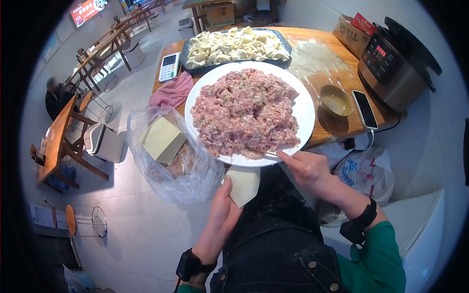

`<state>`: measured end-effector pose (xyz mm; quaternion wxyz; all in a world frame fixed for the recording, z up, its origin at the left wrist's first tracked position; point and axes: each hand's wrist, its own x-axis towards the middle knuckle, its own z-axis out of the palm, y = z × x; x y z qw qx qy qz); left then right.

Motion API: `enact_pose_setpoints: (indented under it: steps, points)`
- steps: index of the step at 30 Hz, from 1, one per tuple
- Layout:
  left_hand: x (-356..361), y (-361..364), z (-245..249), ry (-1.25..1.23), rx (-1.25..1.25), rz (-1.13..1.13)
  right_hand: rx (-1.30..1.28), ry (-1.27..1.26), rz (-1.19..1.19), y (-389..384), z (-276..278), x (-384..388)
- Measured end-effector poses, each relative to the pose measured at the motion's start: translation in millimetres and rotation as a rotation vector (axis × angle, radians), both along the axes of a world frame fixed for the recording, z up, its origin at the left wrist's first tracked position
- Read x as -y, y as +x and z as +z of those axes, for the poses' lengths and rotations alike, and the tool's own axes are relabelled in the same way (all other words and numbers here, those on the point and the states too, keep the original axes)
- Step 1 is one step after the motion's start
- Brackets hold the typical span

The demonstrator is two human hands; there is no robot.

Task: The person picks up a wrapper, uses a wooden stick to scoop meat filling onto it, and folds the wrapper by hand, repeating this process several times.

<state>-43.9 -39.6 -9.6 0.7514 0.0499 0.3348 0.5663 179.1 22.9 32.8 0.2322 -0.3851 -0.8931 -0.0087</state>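
Note:
My left hand holds a pale wonton wrapper just below the near rim of a large white plate. Pink minced meat with green flecks is heaped on that plate. Closed around a thin stick, my right hand is at the plate's lower right edge, and the stick's far end touches the meat. To the left, a stack of wrappers sits in a clear plastic bag. Folded wontons fill a dark tray behind the plate.
A pink cloth and a white keypad device lie left of the plate. On the right stand a small bowl, a phone on a cable and a cooker. A person sits far left.

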Motion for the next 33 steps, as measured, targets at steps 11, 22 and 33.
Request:
enact_pose_setpoints:
  steps: [11,22,33]
  points:
    - [-9,2,7,0.022,0.057,0.033,-0.041,-0.043,0.020,11,6,3]
    - [-10,2,6,0.019,0.127,0.042,-0.135,-0.301,0.098,-10,6,10]
    - [2,-7,0,0.016,0.162,0.055,-0.373,-0.392,0.155,12,-5,35]
